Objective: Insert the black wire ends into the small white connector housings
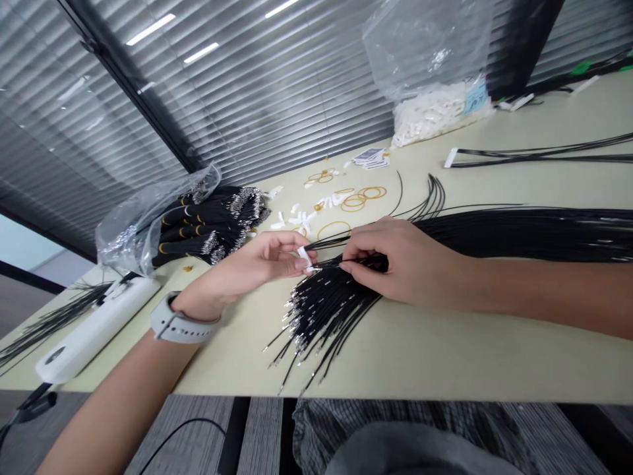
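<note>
- Nearest to the person, the black bundle [494, 232] spreads its silvery tips at 6 o'clock from the white connector [305, 258]; its length stretches off to 3 o'clock along the table [445, 349].
- The connector sits just above the table, in the left hand [257, 264], pinched between thumb and fingers; black wires run from it towards 3 o'clock.
- The right hand [395, 257], at 3 o'clock and close by, has thumb and forefinger pressed together on a thin wire [341, 264].
- A pale watch [182, 321] wraps the left wrist, at 8 o'clock.
- Farther along 8 o'clock I see a white bar [99, 333] with a black cord.
- At 10 o'clock, tied bundles [208, 227] poke out of a clear bag [123, 227].
- Loose white pieces [301, 219] lie at 12, rubber bands [361, 198] between 1 and 2.
- Beyond them, at 2, rests another connector [450, 158] with wires.
- A tall bag [428, 49] holding white pieces stands between 1 and 2.
- Farthest, at 12, hang blinds [297, 99].
</note>
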The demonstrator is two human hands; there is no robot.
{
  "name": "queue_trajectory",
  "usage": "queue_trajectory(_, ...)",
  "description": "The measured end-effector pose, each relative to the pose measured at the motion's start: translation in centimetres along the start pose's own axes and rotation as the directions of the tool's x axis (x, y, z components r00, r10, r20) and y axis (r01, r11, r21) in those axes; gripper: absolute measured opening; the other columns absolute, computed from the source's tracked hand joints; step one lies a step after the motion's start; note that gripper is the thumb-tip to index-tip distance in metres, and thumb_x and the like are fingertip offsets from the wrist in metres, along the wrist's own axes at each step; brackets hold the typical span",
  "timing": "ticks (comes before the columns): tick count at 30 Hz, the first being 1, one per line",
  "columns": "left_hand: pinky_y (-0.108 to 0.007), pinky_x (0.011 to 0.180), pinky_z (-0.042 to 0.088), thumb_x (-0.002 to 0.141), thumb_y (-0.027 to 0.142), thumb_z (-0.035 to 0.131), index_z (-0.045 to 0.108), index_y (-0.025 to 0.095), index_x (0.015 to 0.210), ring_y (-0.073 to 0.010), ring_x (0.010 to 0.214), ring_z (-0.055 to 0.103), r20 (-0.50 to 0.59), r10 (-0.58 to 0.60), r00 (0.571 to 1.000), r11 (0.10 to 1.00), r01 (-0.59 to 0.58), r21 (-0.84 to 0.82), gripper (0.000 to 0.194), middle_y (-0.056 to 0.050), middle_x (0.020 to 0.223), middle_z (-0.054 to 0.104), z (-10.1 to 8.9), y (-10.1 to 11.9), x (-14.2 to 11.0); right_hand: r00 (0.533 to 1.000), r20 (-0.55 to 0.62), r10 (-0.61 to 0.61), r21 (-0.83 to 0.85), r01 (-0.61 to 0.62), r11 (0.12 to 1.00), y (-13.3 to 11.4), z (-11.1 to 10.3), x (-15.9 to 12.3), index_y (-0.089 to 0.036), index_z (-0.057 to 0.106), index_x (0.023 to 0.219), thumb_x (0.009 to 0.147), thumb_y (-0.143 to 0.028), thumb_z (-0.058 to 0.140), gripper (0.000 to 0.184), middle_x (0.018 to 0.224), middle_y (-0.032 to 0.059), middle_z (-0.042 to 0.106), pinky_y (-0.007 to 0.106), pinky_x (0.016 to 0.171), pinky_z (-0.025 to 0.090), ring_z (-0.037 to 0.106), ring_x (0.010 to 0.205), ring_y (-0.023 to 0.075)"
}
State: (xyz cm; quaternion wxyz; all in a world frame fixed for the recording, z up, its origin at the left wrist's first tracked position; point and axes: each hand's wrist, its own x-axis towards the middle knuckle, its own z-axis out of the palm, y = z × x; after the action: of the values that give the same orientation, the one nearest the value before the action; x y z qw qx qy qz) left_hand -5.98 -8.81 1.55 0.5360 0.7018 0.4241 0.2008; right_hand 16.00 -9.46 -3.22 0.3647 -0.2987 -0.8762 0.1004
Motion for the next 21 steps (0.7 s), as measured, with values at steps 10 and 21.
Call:
queue_trajectory(10, -0.02, 0.076, 0.046, 0.075, 0.013, 0.065, 0.059, 0.014, 0.088, -0.0077, 0.078, 0.059, -0.011, -0.009, 1.0, 0.999, 0.008, -0.039, 0.014, -0.003, 0.093, 0.063, 0.12, 0.12, -0.11, 0.999, -0.045, -0.011, -0.01, 0.01, 1.0, -0.19, -0.12, -0.06, -0.015, 0.057, 0.069, 0.076, -0.018, 0.052, 0.009, 0.062, -0.0016, 0.054, 0.022, 0.061, 0.034, 0.045, 0.058, 0.0077)
queue_trajectory(21, -0.02, 0.074, 0.047, 0.073, 0.008, 0.064, 0.059, 0.012, 0.084, -0.0077, 0.075, 0.059, -0.024, -0.043, 0.999, 0.995, 0.041, -0.088, 0.012, -0.003, 0.086, 0.063, 0.45, 0.48, 0.07, 0.999, -0.041, 0.021, -0.005, -0.021, 1.0, -0.14, -0.09, -0.05, -0.016, 0.057, 0.069, 0.076, -0.02, 0.053, 0.009, 0.064, -0.0018, 0.055, 0.022, 0.061, 0.036, 0.047, 0.059, 0.0074)
